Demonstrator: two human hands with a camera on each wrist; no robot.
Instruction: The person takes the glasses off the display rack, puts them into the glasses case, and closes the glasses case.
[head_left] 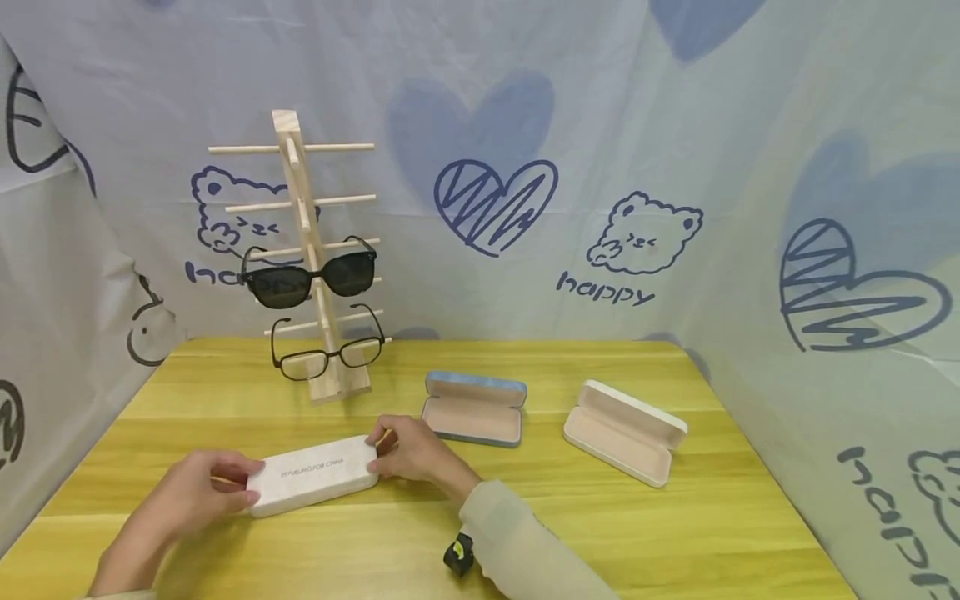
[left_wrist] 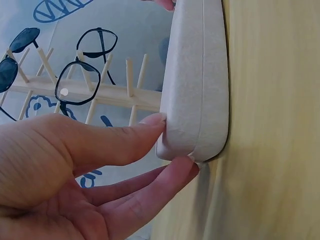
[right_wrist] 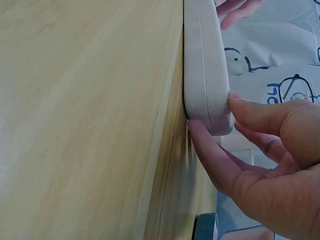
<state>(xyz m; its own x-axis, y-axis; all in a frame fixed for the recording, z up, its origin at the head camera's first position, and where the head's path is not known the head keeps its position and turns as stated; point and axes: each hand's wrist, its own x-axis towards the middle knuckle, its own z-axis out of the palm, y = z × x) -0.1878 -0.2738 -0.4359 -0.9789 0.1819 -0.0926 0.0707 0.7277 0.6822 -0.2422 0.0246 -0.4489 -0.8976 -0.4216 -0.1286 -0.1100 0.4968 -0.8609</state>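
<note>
A closed white glasses case (head_left: 315, 477) with grey lettering on its lid lies on the table in front of me. My left hand (head_left: 197, 493) holds its left end, thumb on one face and fingers at the end corner, as the left wrist view shows. At the opposite end my right hand (head_left: 411, 450) pinches the case between thumb and fingers. Behind it, a wooden rack (head_left: 307, 208) carries black sunglasses (head_left: 318, 279) and, lower down, clear glasses with a dark frame (head_left: 330, 357).
A blue glasses case (head_left: 472, 412) stands open right of the rack, its lid up. Farther right an open white glasses case (head_left: 626, 429) sits at an angle. A small black object (head_left: 459, 554) is by my right sleeve. Printed cloth (head_left: 495, 100) hangs behind the yellow wood-grain table (head_left: 660, 550).
</note>
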